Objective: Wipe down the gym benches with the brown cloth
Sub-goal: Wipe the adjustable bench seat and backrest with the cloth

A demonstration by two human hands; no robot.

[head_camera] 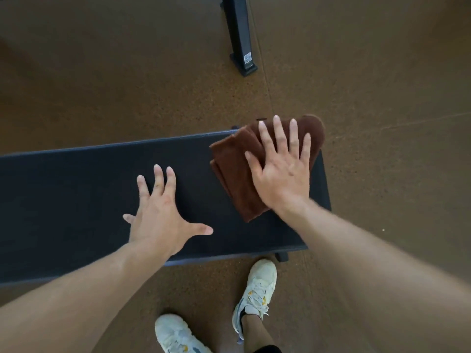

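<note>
A flat black gym bench [76, 194] runs across the view from the left edge to right of centre. A folded brown cloth [234, 169] lies on the bench's right end, its far corner hanging past the end. My right hand [280, 169] presses flat on the cloth with fingers straight and spread. My left hand [160, 215] rests on the bare bench pad to the left of the cloth, fingers splayed, holding nothing.
Brown speckled rubber floor [382, 98] surrounds the bench. The black metal leg of another piece of equipment [239, 34] stands on the floor beyond the bench. My feet in white sneakers [257, 289] are on the floor at the bench's near side.
</note>
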